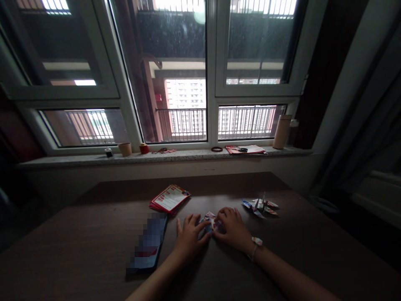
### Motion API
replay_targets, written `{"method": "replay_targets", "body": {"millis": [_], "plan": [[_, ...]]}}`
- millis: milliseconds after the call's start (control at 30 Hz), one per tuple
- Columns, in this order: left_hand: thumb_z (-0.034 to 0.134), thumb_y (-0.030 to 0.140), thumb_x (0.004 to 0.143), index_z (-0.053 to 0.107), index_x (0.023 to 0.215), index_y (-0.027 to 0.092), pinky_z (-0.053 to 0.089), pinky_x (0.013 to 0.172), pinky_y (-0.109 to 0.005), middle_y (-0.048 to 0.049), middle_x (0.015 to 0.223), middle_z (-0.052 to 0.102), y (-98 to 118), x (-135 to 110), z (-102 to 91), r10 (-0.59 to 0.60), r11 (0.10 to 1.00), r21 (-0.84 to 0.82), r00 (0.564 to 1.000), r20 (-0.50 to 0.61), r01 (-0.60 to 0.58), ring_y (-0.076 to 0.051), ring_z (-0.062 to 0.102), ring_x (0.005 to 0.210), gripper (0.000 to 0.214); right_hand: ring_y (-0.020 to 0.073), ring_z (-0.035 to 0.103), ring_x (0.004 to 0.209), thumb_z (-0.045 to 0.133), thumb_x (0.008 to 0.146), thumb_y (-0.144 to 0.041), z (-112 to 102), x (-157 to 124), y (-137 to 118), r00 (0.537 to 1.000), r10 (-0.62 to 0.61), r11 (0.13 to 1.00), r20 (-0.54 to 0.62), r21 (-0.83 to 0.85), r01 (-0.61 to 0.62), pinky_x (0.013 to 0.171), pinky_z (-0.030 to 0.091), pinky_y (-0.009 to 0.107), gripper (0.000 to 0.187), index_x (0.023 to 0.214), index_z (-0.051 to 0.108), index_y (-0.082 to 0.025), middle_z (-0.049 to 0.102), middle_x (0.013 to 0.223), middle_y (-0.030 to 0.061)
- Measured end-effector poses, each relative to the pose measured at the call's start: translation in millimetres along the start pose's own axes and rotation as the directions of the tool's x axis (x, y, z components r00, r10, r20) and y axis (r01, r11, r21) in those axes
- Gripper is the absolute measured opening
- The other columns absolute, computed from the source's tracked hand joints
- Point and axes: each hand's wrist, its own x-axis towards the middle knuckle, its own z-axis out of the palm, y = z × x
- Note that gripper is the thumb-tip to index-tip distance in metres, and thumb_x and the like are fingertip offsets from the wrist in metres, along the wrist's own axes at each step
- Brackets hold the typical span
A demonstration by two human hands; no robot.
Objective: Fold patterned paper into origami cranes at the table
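Note:
A small folded piece of colourful printed paper (208, 217) lies on the table between my two hands, partly covered by the fingers. My left hand (190, 236) grips its left side, thumb and forefinger drawn together at the near edge. On the other side my right hand (233, 229), with a bracelet at the wrist, has its fingers curled over the paper and its thumb at the near edge. Off to the right stand several folded paper cranes (259, 205), white with blue and red print. The underside of the held paper is hidden.
Left of my hands lie a stack of red-bordered printed sheets (171, 198) and a phone (150, 242) with a blurred screen. Along the windowsill (191, 155) stand a paper cup (125, 149), a red jar (144, 148), a bottle (282, 131) and papers with scissors (243, 149).

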Motion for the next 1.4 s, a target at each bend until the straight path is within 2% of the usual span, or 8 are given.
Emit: {"method": "replay_targets", "body": {"millis": [167,333,533,1100,1267,1400], "plan": [[0.057,0.039,0.086,0.057,0.127,0.040,0.010,0.112,-0.067,-0.0020,0.144,0.049,0.6,0.6,0.2,-0.025,1.000,-0.002,1.000,-0.007,0.025,-0.030,0.033,0.137,0.041,0.0261,0.047,0.116,0.068,0.076,-0.051,-2.3,0.0,-0.9,1.000,-0.001,1.000,0.014,-0.024,0.001,0.112,0.021,0.051,0.038,0.104,0.062,-0.026,0.056,0.116,0.0057],[0.055,0.035,0.087,0.061,0.121,0.044,0.014,0.110,-0.068,0.0013,0.142,0.051,-1.4,1.0,1.8,-0.036,0.999,0.019,0.998,-0.043,0.037,-0.032,0.032,0.138,0.035,0.0243,0.048,0.116,0.055,0.090,-0.042,1.9,1.4,0.9,1.000,-0.022,0.999,-0.017,-0.038,0.021,0.112,0.021,0.052,0.021,0.102,0.063,-0.027,0.058,0.113,0.0042],[0.053,0.039,0.088,0.061,0.120,0.047,0.015,0.110,-0.068,0.0011,0.142,0.051,-1.9,-0.8,2.0,-0.028,0.997,0.064,0.997,-0.075,0.033,-0.033,0.032,0.138,0.034,0.0254,0.048,0.116,0.060,0.086,-0.038,2.5,2.0,-2.1,0.999,-0.011,0.997,-0.033,-0.078,0.008,0.112,0.021,0.053,0.018,0.099,0.064,-0.026,0.059,0.112,0.0045],[0.054,0.040,0.088,0.061,0.121,0.045,0.014,0.109,-0.069,-0.0006,0.145,0.049,1.5,-1.7,-2.3,-0.054,0.997,0.052,0.998,-0.032,0.056,-0.034,0.031,0.139,0.035,0.0287,0.045,0.119,0.070,0.071,-0.054,2.8,3.4,-2.0,0.999,0.040,0.996,0.018,-0.076,-0.038,0.111,0.021,0.051,0.043,0.102,0.063,-0.025,0.057,0.119,0.0072],[0.054,0.040,0.087,0.062,0.121,0.045,0.014,0.110,-0.068,-0.0008,0.144,0.049,1.7,-0.9,-3.3,-0.059,0.997,0.046,0.998,-0.024,0.060,-0.035,0.031,0.139,0.035,0.0303,0.045,0.122,0.070,0.069,-0.061,1.7,-0.2,-4.2,0.999,0.042,0.997,0.033,-0.068,-0.040,0.111,0.022,0.052,0.059,0.114,0.060,-0.024,0.055,0.123,0.0097],[0.054,0.040,0.088,0.061,0.121,0.046,0.017,0.109,-0.067,-0.0008,0.144,0.049,-0.7,-0.7,-0.6,-0.049,0.998,0.047,0.998,-0.034,0.051,-0.034,0.031,0.139,0.035,0.0304,0.044,0.122,0.068,0.071,-0.063,0.5,-0.6,-1.7,0.999,0.020,0.999,0.050,-0.044,-0.018,0.113,0.019,0.055,0.057,0.112,0.060,-0.024,0.054,0.124,0.0095]]}}
